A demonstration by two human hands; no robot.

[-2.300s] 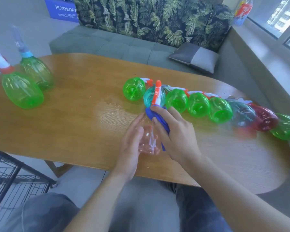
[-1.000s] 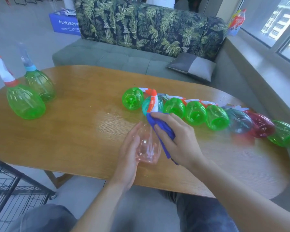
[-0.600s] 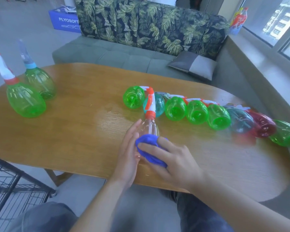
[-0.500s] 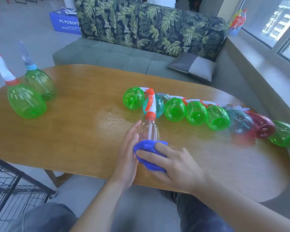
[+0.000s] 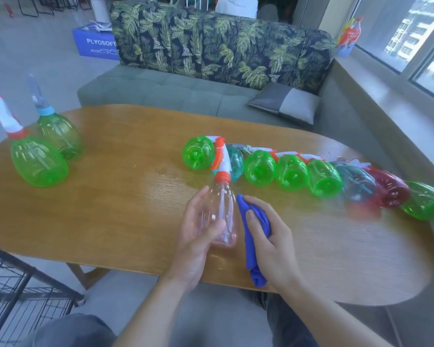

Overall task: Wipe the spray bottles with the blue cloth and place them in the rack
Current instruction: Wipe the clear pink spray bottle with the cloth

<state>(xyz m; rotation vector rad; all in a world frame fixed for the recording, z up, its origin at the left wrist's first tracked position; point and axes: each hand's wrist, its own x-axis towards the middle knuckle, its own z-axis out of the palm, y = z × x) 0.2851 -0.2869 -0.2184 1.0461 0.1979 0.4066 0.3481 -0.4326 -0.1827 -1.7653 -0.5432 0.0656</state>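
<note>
A clear pinkish spray bottle [image 5: 223,216] with an orange and white nozzle stands near the table's front edge. My left hand [image 5: 196,234] grips its left side, thumb across the front. My right hand [image 5: 271,244] holds the bunched blue cloth [image 5: 253,236] just right of the bottle, its upper end close to the bottle's shoulder. Several spray bottles lie in a row [image 5: 293,172] behind, mostly green, with teal ones and a red one [image 5: 388,189]. Two green bottles [image 5: 39,162] stand upright at the far left. A black wire rack [image 5: 15,291] shows at the lower left.
The oval wooden table [image 5: 110,201] has a wet sheen near its middle. A grey sofa with leaf-print cushions [image 5: 211,48] runs behind it, and a window ledge lies along the right. My knees are below the table's front edge.
My right hand has pulled the blue cloth off the front of the bottle's base and moved it to the bottle's right side. My left hand keeps its grip on the bottle.
</note>
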